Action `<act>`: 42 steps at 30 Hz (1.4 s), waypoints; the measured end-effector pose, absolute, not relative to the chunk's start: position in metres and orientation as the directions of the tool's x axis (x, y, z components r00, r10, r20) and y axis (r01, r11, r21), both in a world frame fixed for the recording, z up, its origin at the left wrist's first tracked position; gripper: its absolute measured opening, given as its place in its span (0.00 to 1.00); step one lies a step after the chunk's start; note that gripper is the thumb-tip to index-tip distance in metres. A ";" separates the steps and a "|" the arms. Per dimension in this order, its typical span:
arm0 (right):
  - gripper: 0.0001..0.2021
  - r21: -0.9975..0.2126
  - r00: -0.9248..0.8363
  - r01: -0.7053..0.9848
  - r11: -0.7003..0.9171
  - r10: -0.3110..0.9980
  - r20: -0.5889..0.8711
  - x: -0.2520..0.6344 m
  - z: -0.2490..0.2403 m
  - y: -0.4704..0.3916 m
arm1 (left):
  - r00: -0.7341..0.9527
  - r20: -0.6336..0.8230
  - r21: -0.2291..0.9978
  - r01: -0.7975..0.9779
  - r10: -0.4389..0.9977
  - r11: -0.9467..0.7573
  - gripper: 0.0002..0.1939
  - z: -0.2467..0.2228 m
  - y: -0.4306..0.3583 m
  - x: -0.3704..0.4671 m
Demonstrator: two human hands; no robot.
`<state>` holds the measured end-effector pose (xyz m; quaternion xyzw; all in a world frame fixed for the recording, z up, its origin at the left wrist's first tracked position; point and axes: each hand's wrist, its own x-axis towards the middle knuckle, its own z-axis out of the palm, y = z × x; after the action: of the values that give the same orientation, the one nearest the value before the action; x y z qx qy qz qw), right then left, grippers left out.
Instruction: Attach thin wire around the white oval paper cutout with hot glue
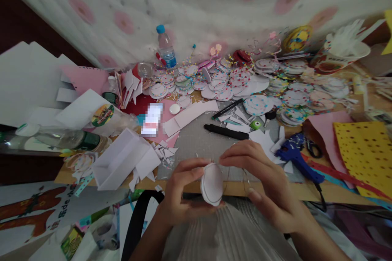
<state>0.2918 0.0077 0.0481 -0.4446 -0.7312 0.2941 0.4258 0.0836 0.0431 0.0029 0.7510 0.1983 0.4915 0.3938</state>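
Seemingly layered disc (213, 185) in left grip (175, 195)

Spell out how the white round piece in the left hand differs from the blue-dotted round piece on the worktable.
The face of the white round piece that shows is plain; the blue-dotted round piece has blue dots on it. The white round piece is tipped up on edge in the left hand, while the blue-dotted round piece lies roughly flat, unheld. Both are roundish and pale.
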 end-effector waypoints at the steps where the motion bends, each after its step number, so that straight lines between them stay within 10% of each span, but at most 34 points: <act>1: 0.18 -0.806 -0.245 0.402 0.435 0.899 0.363 0.292 0.048 0.008 | 0.435 0.583 0.786 -0.087 0.687 -0.612 0.46 0.003 0.043 0.084; 30: 0.16 -0.676 -0.296 0.540 0.501 0.865 0.405 0.286 0.050 0.009 | 0.358 0.501 0.856 -0.069 0.788 -0.513 0.42 -0.003 0.036 0.093; 42: 0.14 -0.824 -0.290 0.423 0.377 0.918 0.271 0.288 0.038 0.013 | 0.325 0.257 0.944 -0.284 0.910 -0.166 0.40 -0.005 0.041 0.097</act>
<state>0.2882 0.0126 0.0385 -0.4556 -0.7356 0.3224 0.3840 0.0974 0.0408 -0.0051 0.5670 0.2760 0.5112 0.5839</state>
